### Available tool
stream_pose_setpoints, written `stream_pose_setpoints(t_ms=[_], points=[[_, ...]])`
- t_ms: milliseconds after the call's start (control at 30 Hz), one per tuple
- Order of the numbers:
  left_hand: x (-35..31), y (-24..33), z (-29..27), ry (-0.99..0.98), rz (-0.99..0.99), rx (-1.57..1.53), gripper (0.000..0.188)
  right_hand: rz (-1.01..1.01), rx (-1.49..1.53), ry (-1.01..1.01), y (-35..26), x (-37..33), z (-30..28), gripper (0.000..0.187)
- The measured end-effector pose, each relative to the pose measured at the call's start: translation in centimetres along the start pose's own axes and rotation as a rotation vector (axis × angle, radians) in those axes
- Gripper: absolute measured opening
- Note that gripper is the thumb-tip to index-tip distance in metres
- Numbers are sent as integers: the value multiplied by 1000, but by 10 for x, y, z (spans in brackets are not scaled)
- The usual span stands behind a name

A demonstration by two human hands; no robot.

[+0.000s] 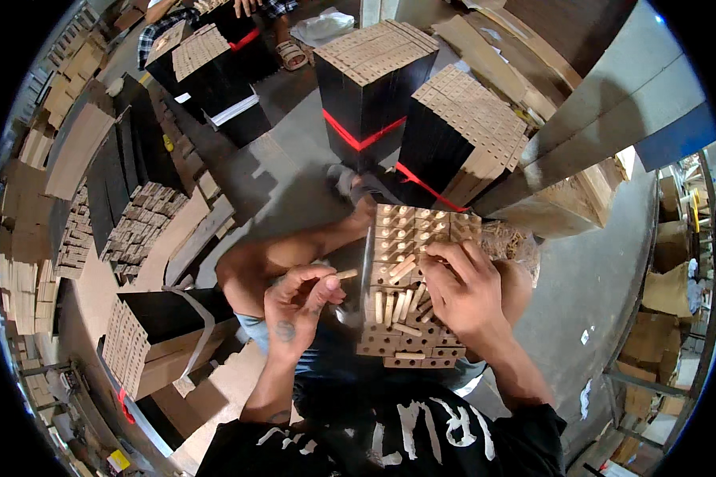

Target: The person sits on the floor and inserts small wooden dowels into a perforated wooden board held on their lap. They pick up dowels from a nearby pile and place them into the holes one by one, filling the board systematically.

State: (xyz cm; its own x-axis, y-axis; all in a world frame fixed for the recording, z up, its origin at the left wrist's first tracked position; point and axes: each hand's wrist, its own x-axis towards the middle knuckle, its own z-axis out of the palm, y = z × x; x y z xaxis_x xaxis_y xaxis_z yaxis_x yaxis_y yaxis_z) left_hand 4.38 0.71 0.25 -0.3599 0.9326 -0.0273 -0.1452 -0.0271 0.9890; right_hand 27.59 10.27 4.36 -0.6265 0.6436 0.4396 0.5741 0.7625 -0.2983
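Between my legs stands a bundle of drilled wooden boards (410,338), its end face full of round holes. Short wooden dowels stick up from several holes in the far rows, and loose dowels (398,306) lie across the middle. My left hand (301,298), to the left of the bundle, pinches one wooden dowel (347,274) between thumb and fingertips. Over the right side of the bundle, my right hand (468,288) is bent with its fingertips down among the dowels. Its fingers are closed together, and what they grip is hidden beneath them.
Two black-sided board stacks (378,56) with red straps stand ahead. A strapped bundle (127,346) lies at left, near piled boards (143,219). A grey post (612,119) rises at right. At the far left, another person's hand (247,6) is above a similar stack.
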Motion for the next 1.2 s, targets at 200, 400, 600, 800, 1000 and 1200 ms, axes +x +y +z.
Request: stream_pose_setpoints(t_ms=[200, 400, 600, 800, 1000, 1200], points=[[1, 11, 4, -68, 50, 149, 12, -64, -104, -201, -10, 9, -25, 45], [1, 18, 7, -104, 48, 185, 13, -253, -62, -276, -14, 27, -15, 46], [-1, 18, 5, -112, 26, 240, 13, -498, -162, -324, -10, 38, -14, 43], [15, 38, 17, -307, 305, 735, 13, -504, -134, -327, 0, 40, -15, 59], [32, 58, 24, -632, 406, 1092, 19, -426, -127, -470, -3, 39, -17, 59], [46, 63, 31, -793, 551, 1010, 21, -362, -77, -312, 3, 31, -17, 56]])
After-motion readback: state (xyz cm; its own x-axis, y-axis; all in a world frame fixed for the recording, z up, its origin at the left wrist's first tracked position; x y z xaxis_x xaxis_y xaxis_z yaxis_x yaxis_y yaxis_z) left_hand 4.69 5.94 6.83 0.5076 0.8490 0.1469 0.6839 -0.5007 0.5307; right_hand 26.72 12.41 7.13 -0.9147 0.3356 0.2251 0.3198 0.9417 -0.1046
